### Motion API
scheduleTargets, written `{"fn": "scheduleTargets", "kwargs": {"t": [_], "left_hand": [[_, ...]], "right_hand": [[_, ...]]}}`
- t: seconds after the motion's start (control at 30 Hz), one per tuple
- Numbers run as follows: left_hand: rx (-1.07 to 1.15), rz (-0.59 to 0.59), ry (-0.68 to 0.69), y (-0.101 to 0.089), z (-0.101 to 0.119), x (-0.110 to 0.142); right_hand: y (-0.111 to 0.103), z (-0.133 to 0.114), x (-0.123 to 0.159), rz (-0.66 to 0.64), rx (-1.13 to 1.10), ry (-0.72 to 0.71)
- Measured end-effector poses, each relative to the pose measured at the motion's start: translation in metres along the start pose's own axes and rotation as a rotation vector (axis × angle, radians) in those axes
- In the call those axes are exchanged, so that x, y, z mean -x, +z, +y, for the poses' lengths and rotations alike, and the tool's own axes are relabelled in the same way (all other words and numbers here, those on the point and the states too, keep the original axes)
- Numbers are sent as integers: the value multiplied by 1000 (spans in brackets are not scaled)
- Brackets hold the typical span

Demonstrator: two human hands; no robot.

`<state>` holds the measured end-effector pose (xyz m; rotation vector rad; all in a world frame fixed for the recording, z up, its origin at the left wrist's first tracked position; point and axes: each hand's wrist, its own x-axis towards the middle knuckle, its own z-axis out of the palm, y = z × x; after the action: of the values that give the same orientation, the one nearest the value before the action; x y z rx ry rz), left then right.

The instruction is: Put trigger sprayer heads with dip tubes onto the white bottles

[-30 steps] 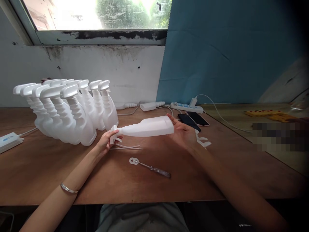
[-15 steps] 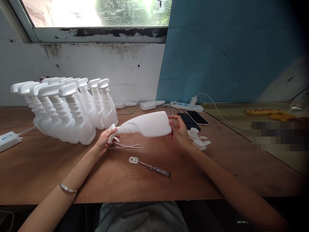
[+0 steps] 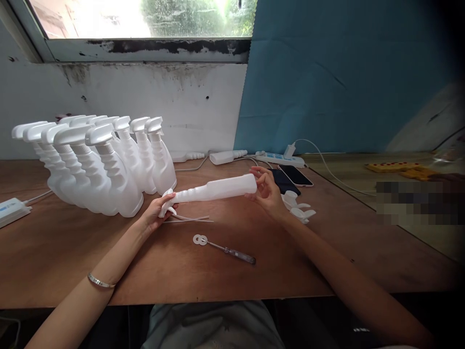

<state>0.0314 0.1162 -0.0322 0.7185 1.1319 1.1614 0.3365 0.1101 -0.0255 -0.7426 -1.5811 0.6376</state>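
I hold a white plastic spray bottle (image 3: 214, 190) sideways above the wooden table (image 3: 163, 266), narrow edge up. My left hand (image 3: 154, 215) grips the white trigger head (image 3: 166, 202) at its neck end. My right hand (image 3: 267, 191) pinches the bottle's base with its fingertips. Under the bottle lie thin white dip tubes (image 3: 192, 219). In front of them a screwdriver (image 3: 228, 252) lies next to two small white washers (image 3: 199, 239).
A packed row of several finished white spray bottles (image 3: 94, 160) stands at the left. Loose trigger heads (image 3: 300, 208), two phones (image 3: 290, 178), a power strip (image 3: 279, 159) and cables lie to the right. Another power strip (image 3: 12, 211) sits at the far left.
The bottle has been turned about its long axis from its broad face to its narrow edge. My right hand shifted from cupping the base to pinching it.
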Motion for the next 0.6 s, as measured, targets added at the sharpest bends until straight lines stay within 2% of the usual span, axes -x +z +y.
{"fn": "scheduleTargets", "kwargs": {"t": [0.17,0.27,0.37,0.47,0.6], "left_hand": [[-42,-113,87,-4,-2,-2],[-119,-189,174,-4,-3,1],[-236,-204,299,-2,-5,5],[-341,-186,398,-1,-5,8],[-442,-179,501,-2,-3,13]], "right_hand": [[-4,2,-3,-15,-37,172],[-6,10,-4,80,68,342],[-6,15,-4,158,150,519],[-4,13,-4,119,144,628],[-1,3,-5,-5,13,814]]}}
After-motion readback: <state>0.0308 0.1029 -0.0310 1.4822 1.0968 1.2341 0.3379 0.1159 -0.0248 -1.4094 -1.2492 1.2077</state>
